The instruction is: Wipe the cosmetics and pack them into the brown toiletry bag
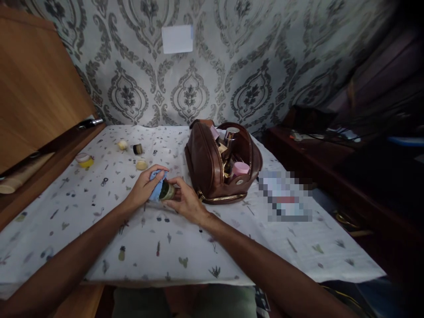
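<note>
My left hand (141, 190) is closed on a blue cloth (157, 186) and presses it to one end of a small jar. That jar (168, 192) looks pale green with a dark band; its exact kind I cannot tell. The fingers of my right hand (189, 204) wrap round its other end. Both hands are over the table, just left of a brown leather cosmetic bag (206, 161). The bag stands unzipped, and in it show a silver-capped bottle (231, 134) and a pink round container (240, 168).
On the patterned tablecloth (185, 247) lie a dark-sided jar (138, 149), a cream lid-like disc (141, 164), a pale round item (122, 145) and a yellow-bottomed container (85, 160). A blurred-out flat object (285, 198) lies right of the bag. A wooden cabinet (43, 84) borders the left.
</note>
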Demonstrator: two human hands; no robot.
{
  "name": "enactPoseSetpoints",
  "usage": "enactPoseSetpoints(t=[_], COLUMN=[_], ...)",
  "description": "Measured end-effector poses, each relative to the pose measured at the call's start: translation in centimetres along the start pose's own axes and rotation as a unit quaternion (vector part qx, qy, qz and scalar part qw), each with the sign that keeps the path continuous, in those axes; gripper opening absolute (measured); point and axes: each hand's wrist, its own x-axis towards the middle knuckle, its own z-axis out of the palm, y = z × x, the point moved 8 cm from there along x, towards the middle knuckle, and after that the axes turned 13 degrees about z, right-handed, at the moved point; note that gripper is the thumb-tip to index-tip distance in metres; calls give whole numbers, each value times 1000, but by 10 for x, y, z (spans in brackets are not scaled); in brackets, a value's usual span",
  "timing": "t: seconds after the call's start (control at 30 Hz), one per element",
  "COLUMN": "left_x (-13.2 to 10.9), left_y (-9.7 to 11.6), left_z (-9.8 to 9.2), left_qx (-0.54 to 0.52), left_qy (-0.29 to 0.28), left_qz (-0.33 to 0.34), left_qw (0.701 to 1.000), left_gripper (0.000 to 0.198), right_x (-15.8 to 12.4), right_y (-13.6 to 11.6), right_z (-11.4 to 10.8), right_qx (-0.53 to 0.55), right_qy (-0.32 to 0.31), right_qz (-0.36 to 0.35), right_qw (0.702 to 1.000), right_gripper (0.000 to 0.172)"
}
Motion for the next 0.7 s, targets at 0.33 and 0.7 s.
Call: enactPoseSetpoints(t=[0.33,0.7], left_x=[-1,-6], left_y=[-3,-2], left_z=[0,15], left_qx=[16,210], left_qy=[15,-101], left_qz=[12,90], left_qw=[1000,968], left_gripper=[57,102], right_x=[8,2], right_y=[6,9], right_z=[0,-3], right_qx=[227,345], right_qy=[-19,9], right_qz=[45,117], right_qw=[973,931], right_gripper=[71,58])
